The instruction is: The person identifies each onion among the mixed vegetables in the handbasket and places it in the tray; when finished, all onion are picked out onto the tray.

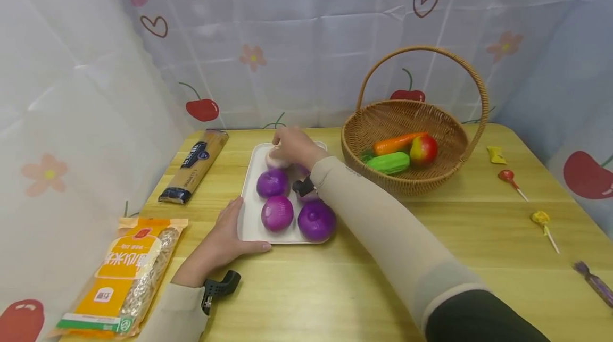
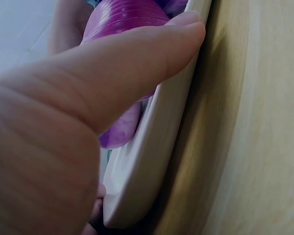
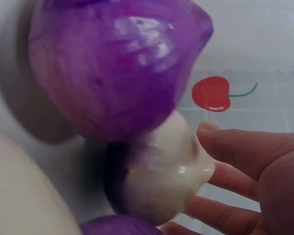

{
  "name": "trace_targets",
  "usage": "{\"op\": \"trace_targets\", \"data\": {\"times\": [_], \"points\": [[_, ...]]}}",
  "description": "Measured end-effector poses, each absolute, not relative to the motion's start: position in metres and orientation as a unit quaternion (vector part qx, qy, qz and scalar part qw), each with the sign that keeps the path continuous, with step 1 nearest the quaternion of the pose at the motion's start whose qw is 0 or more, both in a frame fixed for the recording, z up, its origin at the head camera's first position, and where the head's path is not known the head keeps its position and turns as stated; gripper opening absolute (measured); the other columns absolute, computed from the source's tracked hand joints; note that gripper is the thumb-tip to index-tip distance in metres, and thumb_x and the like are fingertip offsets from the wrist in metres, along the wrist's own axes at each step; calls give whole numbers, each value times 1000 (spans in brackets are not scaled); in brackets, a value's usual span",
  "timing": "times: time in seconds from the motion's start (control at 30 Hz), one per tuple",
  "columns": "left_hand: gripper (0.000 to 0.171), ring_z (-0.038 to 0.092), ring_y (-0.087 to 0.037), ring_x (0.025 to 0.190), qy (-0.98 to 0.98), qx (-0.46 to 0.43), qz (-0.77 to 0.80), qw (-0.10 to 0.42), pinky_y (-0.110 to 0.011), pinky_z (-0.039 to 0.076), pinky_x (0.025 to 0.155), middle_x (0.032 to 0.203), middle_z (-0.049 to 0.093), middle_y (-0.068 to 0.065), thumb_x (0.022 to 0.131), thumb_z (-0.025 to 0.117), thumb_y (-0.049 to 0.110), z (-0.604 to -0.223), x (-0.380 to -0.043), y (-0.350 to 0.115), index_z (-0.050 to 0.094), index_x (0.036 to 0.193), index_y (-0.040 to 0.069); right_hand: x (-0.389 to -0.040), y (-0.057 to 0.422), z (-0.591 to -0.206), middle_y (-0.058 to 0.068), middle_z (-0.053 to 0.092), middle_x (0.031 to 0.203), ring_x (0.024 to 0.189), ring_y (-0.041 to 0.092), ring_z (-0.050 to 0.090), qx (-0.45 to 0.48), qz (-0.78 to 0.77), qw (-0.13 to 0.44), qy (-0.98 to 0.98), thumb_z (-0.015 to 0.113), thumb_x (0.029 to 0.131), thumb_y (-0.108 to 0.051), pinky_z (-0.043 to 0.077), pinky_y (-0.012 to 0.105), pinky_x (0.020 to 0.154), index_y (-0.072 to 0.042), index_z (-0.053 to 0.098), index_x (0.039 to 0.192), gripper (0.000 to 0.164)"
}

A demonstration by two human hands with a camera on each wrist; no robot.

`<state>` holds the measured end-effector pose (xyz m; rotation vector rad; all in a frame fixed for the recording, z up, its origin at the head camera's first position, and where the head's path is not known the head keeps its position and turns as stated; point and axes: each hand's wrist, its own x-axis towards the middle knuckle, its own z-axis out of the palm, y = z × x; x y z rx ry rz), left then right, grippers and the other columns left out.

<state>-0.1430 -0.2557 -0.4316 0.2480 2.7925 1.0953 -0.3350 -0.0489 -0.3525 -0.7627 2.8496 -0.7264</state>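
Note:
A white tray [image 1: 251,222] holds several purple bulbs that look like onions, among them a magenta one [image 1: 277,213] and a deep purple one [image 1: 316,220] at the front. My left hand [image 1: 227,233] rests against the tray's front left corner, its straight thumb [image 2: 152,51] lying along the front rim. At the far left of the tray my right hand [image 1: 296,143] holds a white-and-purple bulb [image 3: 159,176], thumb and fingers around its pale pointed tip. A large purple onion [image 3: 112,63] sits beside that bulb. My right forearm partly hides the tray's right side.
Right of the tray stands a wicker basket [image 1: 407,185] with a tall handle, containing a carrot [image 1: 395,144], a green vegetable [image 1: 389,163] and a red-yellow fruit [image 1: 423,150]. Spaghetti [image 1: 193,166] and an orange food bag [image 1: 122,278] lie left. Lollipops and candies [image 1: 497,155] line the right edge.

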Motion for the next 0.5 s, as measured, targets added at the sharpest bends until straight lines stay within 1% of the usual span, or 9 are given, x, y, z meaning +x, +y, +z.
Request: {"op": "trace_targets", "data": {"times": [0.13,0.27,0.37,0.5], "points": [[142,9,-46,155,928,83,358,69,-67,16,120,172,13,-24,71,93,62,-431,-143,-256,8,168,1,-330,-42,-344,11,65,137,132,32,54,-251,-223,39,941,73,101,-38,44,38,110,-5,66,139,51],[143,7,-47,156,929,80,354,72,-67,15,121,172,12,-25,71,92,62,-432,-144,-256,7,167,-1,-317,-33,-331,11,63,143,140,36,48,-265,-222,24,938,71,102,-42,41,43,114,-6,65,142,54],[143,5,-47,156,929,81,353,71,-67,15,121,172,11,-26,72,92,62,-431,-144,-256,6,167,-1,-303,-23,-320,12,64,142,138,35,50,-283,-232,16,930,70,103,-42,43,43,113,-6,64,143,55],[144,3,-48,156,929,84,354,73,-67,13,120,171,9,-27,72,92,62,-431,-144,-256,5,167,-3,-286,-1,-308,12,66,138,132,29,58,-309,-243,-5,919,71,103,-41,46,40,110,-5,65,140,52]]}}
